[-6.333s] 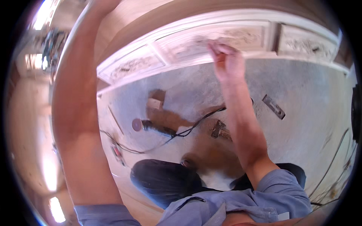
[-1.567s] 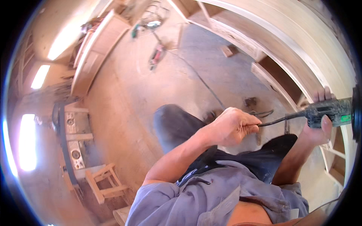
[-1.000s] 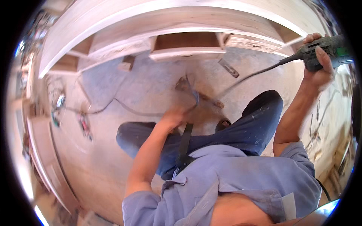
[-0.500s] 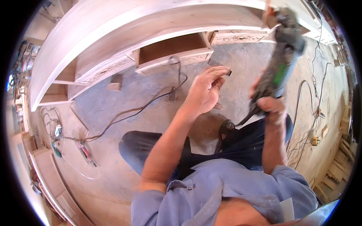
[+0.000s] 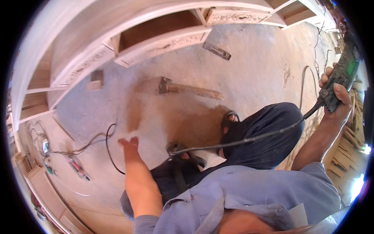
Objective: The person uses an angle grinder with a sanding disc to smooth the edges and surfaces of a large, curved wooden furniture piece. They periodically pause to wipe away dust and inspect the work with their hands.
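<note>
In my right hand [image 5: 337, 93], out at the far right, is a dusty black corded angle grinder [image 5: 344, 72] with a green label. My fingers wrap round its body; its head is dark against the picture's rim. The grinder's power cord [image 5: 249, 139] runs from its rear end across my knees to the left. Low on the left, my left hand [image 5: 129, 143] hangs over the floor beside a loop of black cord [image 5: 108, 142]. Motion smears its fingers, and I cannot make out anything in them. A hammer [image 5: 194, 91] with a wooden handle lies on the floor before my feet.
Across the far side stands a long pale wooden cabinet [image 5: 89, 35] with a carved drawer [image 5: 165, 45] pulled out. A dark flat bar [image 5: 217, 50] and a small wood block [image 5: 94, 84] lie on the floor. Red tool [image 5: 79, 168] and cords are at left; wood scraps [image 5: 343, 156] at right.
My right hand has swung the grinder rightward, away from the middle. My left hand has dropped down and left; the small dark piece at its fingertips no longer shows. The hammer has come into view.
</note>
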Available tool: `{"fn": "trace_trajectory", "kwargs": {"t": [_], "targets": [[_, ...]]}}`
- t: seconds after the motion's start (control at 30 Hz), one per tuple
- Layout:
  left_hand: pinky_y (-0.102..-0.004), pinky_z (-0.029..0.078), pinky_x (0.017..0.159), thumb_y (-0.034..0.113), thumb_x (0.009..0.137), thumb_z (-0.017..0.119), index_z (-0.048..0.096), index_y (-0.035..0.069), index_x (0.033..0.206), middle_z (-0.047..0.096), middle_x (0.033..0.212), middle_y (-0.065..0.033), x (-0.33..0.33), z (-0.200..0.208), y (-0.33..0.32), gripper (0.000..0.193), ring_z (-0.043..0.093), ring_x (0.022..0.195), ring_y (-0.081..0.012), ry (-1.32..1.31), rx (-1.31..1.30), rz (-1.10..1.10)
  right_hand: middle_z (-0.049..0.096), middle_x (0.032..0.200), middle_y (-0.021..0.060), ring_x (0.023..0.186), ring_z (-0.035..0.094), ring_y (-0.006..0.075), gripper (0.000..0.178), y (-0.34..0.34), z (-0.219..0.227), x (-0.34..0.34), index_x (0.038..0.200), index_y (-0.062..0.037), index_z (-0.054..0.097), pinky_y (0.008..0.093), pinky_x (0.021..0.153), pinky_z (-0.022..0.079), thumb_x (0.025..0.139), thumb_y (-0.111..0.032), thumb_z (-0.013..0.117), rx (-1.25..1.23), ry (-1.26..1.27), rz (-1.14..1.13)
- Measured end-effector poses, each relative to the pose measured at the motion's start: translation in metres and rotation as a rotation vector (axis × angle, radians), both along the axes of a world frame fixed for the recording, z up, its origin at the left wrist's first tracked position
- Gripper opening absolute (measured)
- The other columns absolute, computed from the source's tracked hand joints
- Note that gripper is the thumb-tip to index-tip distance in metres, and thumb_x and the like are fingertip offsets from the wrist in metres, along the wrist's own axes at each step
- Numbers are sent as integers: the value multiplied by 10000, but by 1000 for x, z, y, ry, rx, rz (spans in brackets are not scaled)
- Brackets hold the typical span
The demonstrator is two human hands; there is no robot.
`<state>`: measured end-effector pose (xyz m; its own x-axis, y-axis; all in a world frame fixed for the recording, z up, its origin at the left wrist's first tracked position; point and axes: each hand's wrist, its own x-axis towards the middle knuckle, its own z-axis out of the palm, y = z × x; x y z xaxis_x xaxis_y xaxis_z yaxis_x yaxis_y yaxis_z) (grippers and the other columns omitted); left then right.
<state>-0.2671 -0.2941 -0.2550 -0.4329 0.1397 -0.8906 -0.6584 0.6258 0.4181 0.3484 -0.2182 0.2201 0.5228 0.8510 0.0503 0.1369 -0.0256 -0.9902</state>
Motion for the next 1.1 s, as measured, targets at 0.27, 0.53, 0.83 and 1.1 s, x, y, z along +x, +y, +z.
{"fn": "trace_trajectory", "kwargs": {"t": [0.27, 0.53, 0.83, 1.1], "targets": [[-359, 477, 998, 412, 1053, 473, 535, -61, 1311, 626, 1271, -151, 311, 261, 140, 543, 612, 1150, -245, -333, 1414, -1023, 649, 826, 107, 666, 638, 204, 512, 20, -45, -78, 995, 51, 624, 319, 639, 544, 534, -164, 683, -404, 290, 455], [-385, 548, 872, 559, 1021, 436, 567, -29, 1217, 675, 1040, -160, 342, 309, 147, 633, 673, 966, -242, -807, 1187, -573, 646, 874, 120, 742, 664, 242, 585, 31, -85, -143, 1115, -6, 550, 373, 684, 561, 563, -84, 728, -659, 261, 676], [-387, 582, 779, 783, 893, 437, 622, -26, 1056, 695, 860, -198, 312, 270, 157, 846, 704, 813, -270, -807, 1126, -328, 638, 826, 151, 678, 654, 278, 618, 76, -131, -181, 1117, -8, 550, 408, 649, 572, 523, -119, 681, -805, 592, 895], [-375, 554, 799, 648, 927, 556, 616, -16, 1112, 697, 930, -164, 260, 292, 175, 692, 686, 869, -263, -880, 1055, -187, 618, 896, 86, 780, 621, 191, 630, 104, -148, -213, 1121, 2, 543, 312, 698, 528, 520, -38, 726, -619, 292, 993]]}}
